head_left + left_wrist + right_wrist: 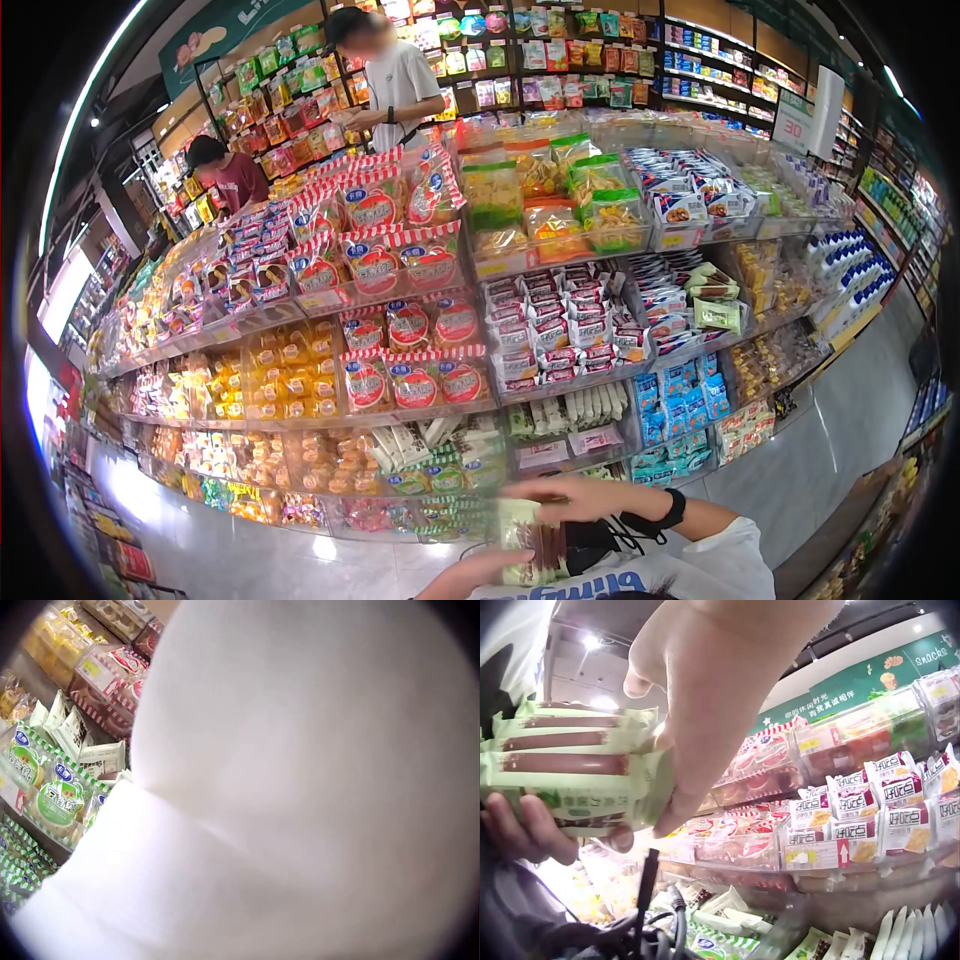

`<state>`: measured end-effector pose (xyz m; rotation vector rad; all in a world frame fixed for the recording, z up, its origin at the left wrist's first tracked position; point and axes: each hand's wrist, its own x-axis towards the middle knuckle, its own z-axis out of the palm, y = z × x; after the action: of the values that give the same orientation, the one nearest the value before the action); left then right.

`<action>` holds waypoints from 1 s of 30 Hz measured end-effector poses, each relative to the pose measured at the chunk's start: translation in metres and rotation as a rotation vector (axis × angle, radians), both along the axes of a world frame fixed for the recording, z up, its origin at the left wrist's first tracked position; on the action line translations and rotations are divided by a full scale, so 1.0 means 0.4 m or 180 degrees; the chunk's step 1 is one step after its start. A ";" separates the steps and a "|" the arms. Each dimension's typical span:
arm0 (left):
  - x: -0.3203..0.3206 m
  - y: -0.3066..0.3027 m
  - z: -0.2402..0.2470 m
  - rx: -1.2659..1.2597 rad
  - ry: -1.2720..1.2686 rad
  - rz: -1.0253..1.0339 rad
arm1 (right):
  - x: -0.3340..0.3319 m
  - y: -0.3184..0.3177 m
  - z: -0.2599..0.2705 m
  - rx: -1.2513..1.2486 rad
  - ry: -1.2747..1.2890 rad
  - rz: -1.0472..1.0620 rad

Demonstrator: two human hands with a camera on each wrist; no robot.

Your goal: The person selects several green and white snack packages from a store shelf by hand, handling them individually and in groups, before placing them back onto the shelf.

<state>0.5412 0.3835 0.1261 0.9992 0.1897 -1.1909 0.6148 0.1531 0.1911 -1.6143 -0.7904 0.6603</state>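
Note:
A stack of several pale green snack packets [520,540] with brown bars pictured on them is held between my two hands, close to the body. In the right wrist view the packets [566,763] lie one over another, lengthwise across the frame. My left hand [470,573] holds them from below, its fingers [536,819] curled against the lower side. My right hand [562,497] reaches over and grips their other end; its thumb and fingers are around that end in the right wrist view. White cloth [300,780] fills most of the left wrist view and hides the left hand there.
Tiered shelves [400,412] of clear bins full of wrapped snacks stand in front. Two green packets [716,300] lie over a bin at the right. Behind the shelves are a person in white [405,85] and another in dark red [240,185]. A black cable [646,892] hangs below the hands.

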 end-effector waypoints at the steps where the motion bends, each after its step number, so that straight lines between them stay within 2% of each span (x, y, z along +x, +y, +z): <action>1: 0.003 0.008 -0.029 0.0231 -0.0057 0.0022 | 0.029 -0.006 -0.004 0.0051 0.0433 0.0007; 3: 0.015 0.038 -0.069 0.0695 -0.0178 0.0063 | 0.096 -0.025 -0.057 -0.0270 0.0820 -0.0382; 5: 0.031 0.059 -0.029 -0.0105 -0.0310 0.0665 | 0.175 -0.051 -0.155 -0.1092 -0.0238 -0.0447; 6: 0.037 0.067 -0.003 -0.0504 -0.0378 0.0968 | 0.216 -0.066 -0.233 -0.1313 -0.0486 -0.0322; 8: 0.040 0.079 0.014 -0.0279 -0.0369 0.1397 | 0.273 -0.077 -0.379 -0.1742 -0.0990 -0.0068; 11: 0.041 0.107 -0.026 -0.0129 -0.0524 0.1718 | 0.311 -0.039 -0.435 -0.2598 -0.0900 0.0168; 14: 0.027 0.107 -0.028 -0.0374 -0.0516 0.2214 | 0.310 0.008 -0.486 -0.2826 -0.0933 -0.0262; 15: 0.023 0.105 -0.030 -0.0412 -0.0487 0.2310 | 0.321 0.008 -0.537 -0.2748 -0.1272 -0.0136; 17: 0.016 0.102 -0.032 -0.0493 -0.0436 0.2504 | 0.327 0.019 -0.584 -0.3093 -0.1920 -0.0097; 18: 0.013 0.104 -0.034 -0.0428 -0.0486 0.2524 | 0.332 0.027 -0.595 -0.3256 -0.2256 -0.0081; 23: 0.001 0.112 -0.042 -0.0376 -0.0587 0.2692 | 0.313 0.043 -0.640 -0.3258 -0.2291 -0.0245; 26: 0.005 0.114 -0.040 -0.0589 -0.0426 0.2713 | 0.286 0.040 -0.616 -0.3253 -0.2654 -0.0694; 30: 0.008 0.111 -0.031 -0.0418 -0.0475 0.2578 | 0.261 0.028 -0.513 -0.2641 -0.2194 -0.1300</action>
<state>0.5443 0.4280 0.1136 0.7706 0.3516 -0.3828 0.7193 0.1643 -0.0142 -2.7499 -0.6493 0.0944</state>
